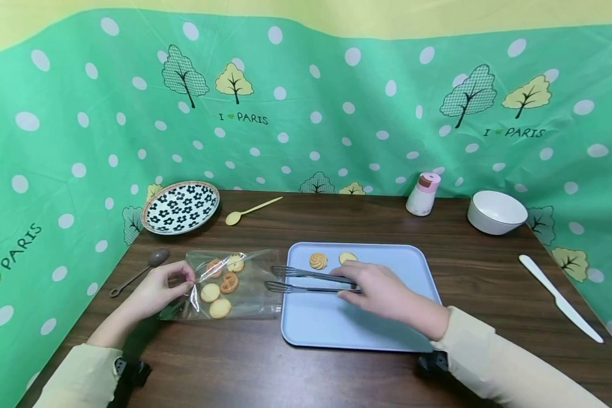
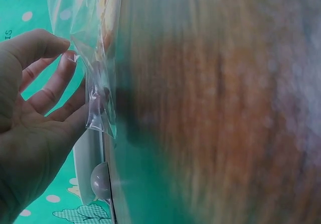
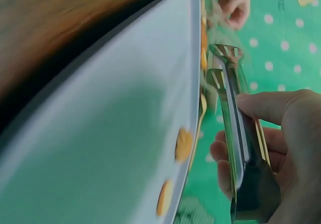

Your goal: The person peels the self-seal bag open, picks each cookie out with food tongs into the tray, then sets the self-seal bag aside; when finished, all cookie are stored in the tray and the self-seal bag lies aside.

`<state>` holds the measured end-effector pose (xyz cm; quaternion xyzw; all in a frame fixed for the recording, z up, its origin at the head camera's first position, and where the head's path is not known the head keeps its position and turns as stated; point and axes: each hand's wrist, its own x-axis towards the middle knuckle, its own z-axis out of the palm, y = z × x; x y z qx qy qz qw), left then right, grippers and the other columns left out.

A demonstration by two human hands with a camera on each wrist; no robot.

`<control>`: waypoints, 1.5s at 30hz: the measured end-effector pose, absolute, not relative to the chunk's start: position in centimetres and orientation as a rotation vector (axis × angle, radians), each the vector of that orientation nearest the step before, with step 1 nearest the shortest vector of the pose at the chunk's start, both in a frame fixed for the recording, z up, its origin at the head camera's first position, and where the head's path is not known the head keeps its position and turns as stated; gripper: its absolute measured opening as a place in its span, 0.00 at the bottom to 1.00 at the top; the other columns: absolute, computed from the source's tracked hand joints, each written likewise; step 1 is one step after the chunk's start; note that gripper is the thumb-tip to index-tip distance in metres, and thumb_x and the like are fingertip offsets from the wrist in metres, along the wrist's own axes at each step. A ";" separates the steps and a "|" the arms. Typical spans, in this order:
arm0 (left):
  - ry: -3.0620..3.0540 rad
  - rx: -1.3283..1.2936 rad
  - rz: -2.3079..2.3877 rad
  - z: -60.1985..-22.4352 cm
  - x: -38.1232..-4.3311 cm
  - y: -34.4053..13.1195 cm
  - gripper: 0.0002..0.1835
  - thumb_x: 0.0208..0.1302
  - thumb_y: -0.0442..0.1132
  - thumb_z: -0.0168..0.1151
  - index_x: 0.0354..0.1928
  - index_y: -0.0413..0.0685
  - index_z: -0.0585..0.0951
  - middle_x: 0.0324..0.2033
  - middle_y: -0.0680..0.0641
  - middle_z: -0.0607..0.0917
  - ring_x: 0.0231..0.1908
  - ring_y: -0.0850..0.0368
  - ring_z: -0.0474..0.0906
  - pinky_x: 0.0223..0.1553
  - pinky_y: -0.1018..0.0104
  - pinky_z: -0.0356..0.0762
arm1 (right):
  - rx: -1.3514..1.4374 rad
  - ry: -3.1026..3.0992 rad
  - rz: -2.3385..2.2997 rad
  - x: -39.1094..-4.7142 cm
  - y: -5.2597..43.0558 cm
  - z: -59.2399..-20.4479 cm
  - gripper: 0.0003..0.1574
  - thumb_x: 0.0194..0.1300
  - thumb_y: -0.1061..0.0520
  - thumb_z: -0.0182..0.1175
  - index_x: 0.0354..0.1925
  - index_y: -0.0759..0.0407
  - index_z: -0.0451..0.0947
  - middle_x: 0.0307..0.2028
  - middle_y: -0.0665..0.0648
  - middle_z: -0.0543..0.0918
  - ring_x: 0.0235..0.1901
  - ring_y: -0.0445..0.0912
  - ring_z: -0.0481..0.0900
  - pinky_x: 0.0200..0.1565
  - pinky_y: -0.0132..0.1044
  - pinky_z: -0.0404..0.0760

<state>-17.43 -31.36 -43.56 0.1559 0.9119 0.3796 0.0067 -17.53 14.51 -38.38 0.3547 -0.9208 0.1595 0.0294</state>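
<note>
My left hand [image 1: 165,286] pinches the near-left edge of a clear plastic bag [image 1: 255,297] between thumb and fingertip. Inside the bag lie several cookies [image 1: 210,292], one of them pretzel-shaped. Metal tongs [image 1: 311,273] are gripped in my right hand [image 1: 382,292] over a light blue tray [image 1: 357,331]. The tong tips point left, overlap the bag's right end in the head view and hold nothing between them. On the tray's far side sit a swirled cookie [image 1: 318,260] and a round pale cookie [image 1: 348,257]. The right wrist view shows thumb and fingers around the tongs [image 3: 235,118].
A brown spoon [image 1: 158,258] lies left of the bag. At the back are a flower-patterned plate [image 1: 181,208], a yellow spoon [image 1: 234,217], a pink-capped shaker bottle [image 1: 423,195] and a white bowl [image 1: 497,214]. On the right lies a white plastic knife [image 1: 561,300].
</note>
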 end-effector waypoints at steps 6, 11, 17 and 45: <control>2.851 0.464 1.169 -43.6 -17.6 -31.3 0.08 0.59 0.31 0.63 0.33 0.54 0.77 0.32 0.53 0.80 0.38 0.60 0.76 0.42 0.67 0.75 | 1.142 -2.821 0.426 -18.6 10.9 -38.9 0.24 0.59 0.47 0.65 0.54 0.50 0.77 0.50 0.49 0.81 0.45 0.41 0.79 0.41 0.41 0.79; 2.864 0.476 1.155 -43.7 -17.6 -31.4 0.08 0.59 0.30 0.62 0.33 0.54 0.77 0.32 0.53 0.80 0.38 0.60 0.76 0.42 0.64 0.76 | 1.191 -2.810 0.433 -19.4 9.0 -39.2 0.23 0.60 0.48 0.63 0.54 0.49 0.77 0.45 0.45 0.80 0.38 0.37 0.77 0.37 0.35 0.77; 2.876 0.483 1.147 -43.6 -17.5 -31.3 0.08 0.59 0.31 0.62 0.33 0.54 0.77 0.32 0.54 0.80 0.37 0.62 0.76 0.42 0.64 0.76 | 1.223 -2.822 0.412 -20.0 7.5 -39.5 0.24 0.61 0.47 0.62 0.55 0.49 0.76 0.46 0.45 0.80 0.44 0.41 0.78 0.36 0.39 0.78; 2.862 0.494 1.180 -43.5 -17.3 -31.2 0.08 0.59 0.29 0.62 0.33 0.52 0.77 0.32 0.56 0.79 0.37 0.63 0.76 0.41 0.67 0.75 | 1.303 -2.880 0.450 -21.1 4.8 -40.6 0.27 0.64 0.46 0.60 0.59 0.52 0.72 0.57 0.52 0.77 0.51 0.45 0.78 0.52 0.44 0.76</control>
